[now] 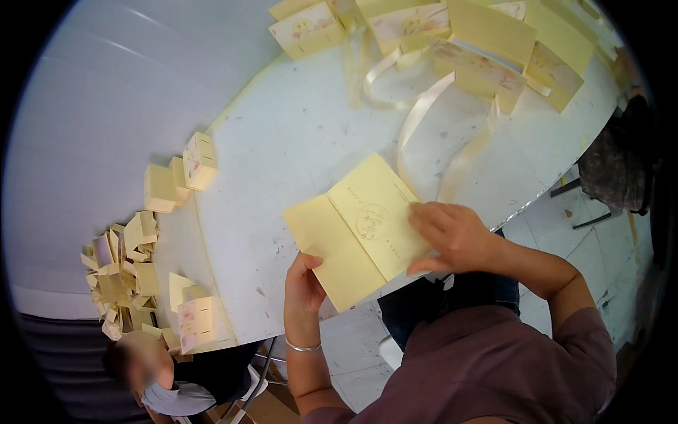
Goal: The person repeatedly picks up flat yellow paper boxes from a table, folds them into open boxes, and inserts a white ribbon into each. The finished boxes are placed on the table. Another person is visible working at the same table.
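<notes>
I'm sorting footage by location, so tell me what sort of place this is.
Probably a paper-craft workshop: a scuffed white worktable with a curved edge, a folded pale-yellow paper card in the person's left hand, and a jumbled heap of pale-yellow paper boxes at left.

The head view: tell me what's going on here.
A person has an opened pale-yellow folder at the near edge of the white table. The left-hand grip pinches its lower-left side, thumb on top; the right-hand grip touches its right side. Farther off stand more folders, with ribbons trailing toward it.
</notes>
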Available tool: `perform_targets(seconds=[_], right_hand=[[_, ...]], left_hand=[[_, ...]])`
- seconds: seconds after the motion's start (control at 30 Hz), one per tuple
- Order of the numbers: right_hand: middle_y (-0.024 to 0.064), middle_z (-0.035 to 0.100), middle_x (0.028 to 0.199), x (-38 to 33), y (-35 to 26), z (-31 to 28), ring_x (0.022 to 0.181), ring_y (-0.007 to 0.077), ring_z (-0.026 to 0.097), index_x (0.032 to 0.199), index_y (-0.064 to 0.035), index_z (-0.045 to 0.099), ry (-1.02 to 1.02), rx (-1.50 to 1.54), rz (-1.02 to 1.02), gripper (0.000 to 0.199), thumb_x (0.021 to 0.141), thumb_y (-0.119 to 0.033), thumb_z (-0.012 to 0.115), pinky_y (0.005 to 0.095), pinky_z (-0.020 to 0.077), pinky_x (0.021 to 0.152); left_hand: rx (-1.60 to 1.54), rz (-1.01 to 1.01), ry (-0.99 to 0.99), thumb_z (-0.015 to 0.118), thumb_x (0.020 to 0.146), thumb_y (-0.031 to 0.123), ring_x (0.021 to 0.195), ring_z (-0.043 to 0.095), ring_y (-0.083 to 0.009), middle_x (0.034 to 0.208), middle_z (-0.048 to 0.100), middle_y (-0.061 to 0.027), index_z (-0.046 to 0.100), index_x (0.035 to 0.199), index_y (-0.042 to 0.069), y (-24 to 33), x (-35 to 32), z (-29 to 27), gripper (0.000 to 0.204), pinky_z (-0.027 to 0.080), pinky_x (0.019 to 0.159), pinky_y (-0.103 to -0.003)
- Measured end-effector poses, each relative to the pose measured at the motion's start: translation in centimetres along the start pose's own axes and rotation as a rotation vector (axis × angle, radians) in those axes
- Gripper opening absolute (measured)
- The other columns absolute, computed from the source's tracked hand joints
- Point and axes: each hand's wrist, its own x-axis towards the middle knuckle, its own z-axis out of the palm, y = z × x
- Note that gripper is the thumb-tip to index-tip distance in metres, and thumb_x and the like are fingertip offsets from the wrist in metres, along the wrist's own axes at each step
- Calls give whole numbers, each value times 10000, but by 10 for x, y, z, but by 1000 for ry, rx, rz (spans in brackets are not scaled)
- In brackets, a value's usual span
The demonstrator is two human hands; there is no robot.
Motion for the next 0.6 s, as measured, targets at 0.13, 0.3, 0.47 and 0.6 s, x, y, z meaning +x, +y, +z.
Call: perform_targets(seconds=[0.13,0.3,0.47,0.6], right_hand=[[214,546,994,-7,-7,4,861,331,569,978,67,518,-91,-320,-75,583,692,-426,639,373,485,721],[154,562,1004,-19,10,-1,825,253,589,1009,40,503,180,550,541,380,848,-303,481,350,478,718],[110,557,1020,-28,29,6,858,208,579,1103,12,425,580,1391,1135,371,896,-295,390,327,462,744],[82,549,1036,-6,19,-19,854,224,552,1203,-18,333,607,758,760,430,860,-235,478,309,446,765]], left_hand=[[-40,45,-17,503,696,96,944,564,-225,1091,527,-142,403,1161,-51,-9,-4,4,498,495,788,-312],[32,100,-74,497,708,113,970,553,-224,1093,527,-139,375,1182,-56,-10,-3,-2,518,479,810,-311],[35,138,-85,495,720,121,1009,535,-216,1122,507,-131,347,1208,-45,-15,-4,5,536,462,838,-309],[110,165,-29,497,783,193,1037,515,-220,1131,513,-121,390,1195,-35,-16,-5,17,483,427,871,-333]])
